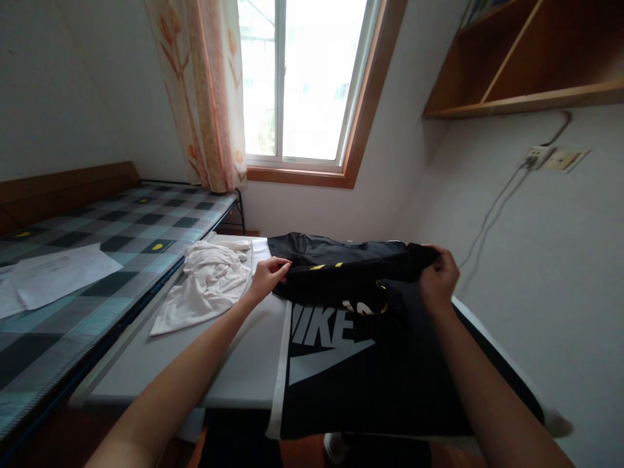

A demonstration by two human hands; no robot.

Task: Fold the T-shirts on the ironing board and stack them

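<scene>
A black garment [336,260] with small yellow marks stretches sideways across the table between my two hands. My left hand [268,279] pinches its near left part between thumb and fingers. At the right end my right hand [439,279] grips a bunched corner, with the fingertips partly hidden by the cloth. A neckline-like opening with yellow trim and a white print shows at the lower middle of the garment. Under it lies a black sheet [361,390] with grey NIKE lettering, pale along its edge. Left of my left hand is a crumpled white cloth [212,276].
The white table [244,374] stands beside a bed with a checked mattress [160,227], where paper sheets [63,276] lie. A curtain [209,97] hangs by the window. Cords run down the right wall from an outlet [539,157] below a wooden shelf [526,101].
</scene>
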